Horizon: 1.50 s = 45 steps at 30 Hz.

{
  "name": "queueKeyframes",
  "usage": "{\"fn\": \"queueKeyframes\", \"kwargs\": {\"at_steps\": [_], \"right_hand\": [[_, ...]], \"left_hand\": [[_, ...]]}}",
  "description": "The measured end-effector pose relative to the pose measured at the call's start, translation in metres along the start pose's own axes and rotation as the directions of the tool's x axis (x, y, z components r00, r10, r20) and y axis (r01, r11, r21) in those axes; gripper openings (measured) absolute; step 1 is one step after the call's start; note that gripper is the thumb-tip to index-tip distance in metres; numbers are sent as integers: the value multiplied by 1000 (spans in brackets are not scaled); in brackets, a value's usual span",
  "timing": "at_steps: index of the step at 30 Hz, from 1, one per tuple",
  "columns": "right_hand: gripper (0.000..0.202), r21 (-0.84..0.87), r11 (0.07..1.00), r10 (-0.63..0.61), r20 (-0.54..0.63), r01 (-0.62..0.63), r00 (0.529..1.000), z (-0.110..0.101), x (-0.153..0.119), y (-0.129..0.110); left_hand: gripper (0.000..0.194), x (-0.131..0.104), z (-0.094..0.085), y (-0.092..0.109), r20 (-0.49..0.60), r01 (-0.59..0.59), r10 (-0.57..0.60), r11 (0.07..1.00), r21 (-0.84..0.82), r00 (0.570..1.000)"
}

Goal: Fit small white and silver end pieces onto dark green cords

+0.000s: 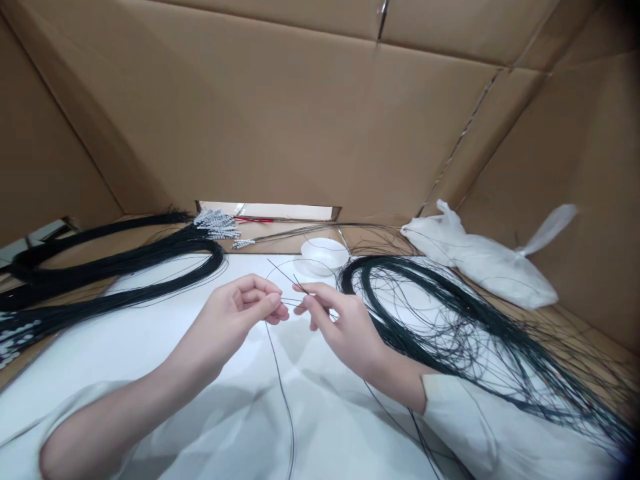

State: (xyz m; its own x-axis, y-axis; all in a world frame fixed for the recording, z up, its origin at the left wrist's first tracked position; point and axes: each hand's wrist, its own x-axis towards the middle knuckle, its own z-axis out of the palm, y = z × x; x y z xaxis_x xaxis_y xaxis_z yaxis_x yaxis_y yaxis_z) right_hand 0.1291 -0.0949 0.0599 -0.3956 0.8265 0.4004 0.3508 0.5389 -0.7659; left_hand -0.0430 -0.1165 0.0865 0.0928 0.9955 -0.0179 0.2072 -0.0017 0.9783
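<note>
Near the middle of the view, my left hand pinches a thin black wire between thumb and fingers. Just to its right, my right hand is closed on thin dark wire too, with ends sticking up and to the left past the fingertips. Short lengths of wire span the small gap between the hands. One dark wire hangs from beside my left fingertips toward the bottom edge. The hands are apart, above the white surface. Behind them sits a round white dish.
Black wire bundles with white-tagged ends lie left. A loose, tangled dark wire bundle spreads right. Tied white plastic bags rest at the back right. Cardboard walls enclose the work surface.
</note>
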Motion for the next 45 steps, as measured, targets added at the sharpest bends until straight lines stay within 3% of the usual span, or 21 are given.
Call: {"fn": "queueKeyframes", "kwargs": {"at_steps": [4, 6, 9, 14, 17, 20, 24, 27, 30, 33, 35, 38, 42, 45], "right_hand": [[26, -198, 971, -158, -123, 132, 980, -1, 0, 9], [27, -387, 891, -311, -139, 238, 940, -2, 1, 17], [33, -605, 704, -487, -29, 373, 873, -5, 0, 24], [36, -740, 442, -590, 186, 507, 786, -9, -6, 22], [34, -761, 368, -639, 211, 534, 740, -11, -8, 19], [30, -772, 332, -677, 204, 541, 707, -11, -6, 19], [28, -738, 385, -702, 155, 554, 695, -9, -1, 22], [27, -665, 507, -680, 82, 548, 729, -5, 1, 22], [22, -481, 747, -548, -57, 458, 834, -2, 1, 16], [16, -120, 968, -230, -96, 219, 968, -3, 2, 4], [12, 107, 993, -47, -51, 52, 998, -7, 4, -3], [11, 273, 960, 82, -52, -65, 995, -17, 11, -8], [14, 338, 938, 142, -187, -71, 972, -40, 22, -6], [12, 359, 933, 158, -350, -24, 923, -73, 29, -2]], "left_hand": [[15, -2, -1, 0, 25, -22, 22, 1000, 17, 999], [14, -4, -2, 2, 16, -42, 41, 999, 35, 999], [16, -5, -2, 4, 4, -46, 46, 997, 63, 999], [18, -5, -1, 2, 73, 4, -4, 1000, 0, 997], [18, -5, 0, 1, 122, 39, -31, 997, -64, 992], [17, -5, -1, 2, 91, 38, -32, 997, -60, 995], [19, -6, -2, 5, 7, -6, 5, 1000, 30, 1000], [20, -7, -2, 5, -20, -58, 60, 995, 86, 998], [18, -7, -3, 4, -17, -74, 76, 992, 101, 997], [18, -6, -4, 4, -12, -48, 49, 994, 96, 999], [19, -6, -5, 4, -15, -37, 39, 993, 109, 999], [19, -7, -5, 5, -16, -43, 46, 988, 147, 999], [18, -9, -6, 8, -20, -67, 71, 982, 177, 997], [17, -8, -8, 10, -28, -71, 79, 975, 209, 997]]}}
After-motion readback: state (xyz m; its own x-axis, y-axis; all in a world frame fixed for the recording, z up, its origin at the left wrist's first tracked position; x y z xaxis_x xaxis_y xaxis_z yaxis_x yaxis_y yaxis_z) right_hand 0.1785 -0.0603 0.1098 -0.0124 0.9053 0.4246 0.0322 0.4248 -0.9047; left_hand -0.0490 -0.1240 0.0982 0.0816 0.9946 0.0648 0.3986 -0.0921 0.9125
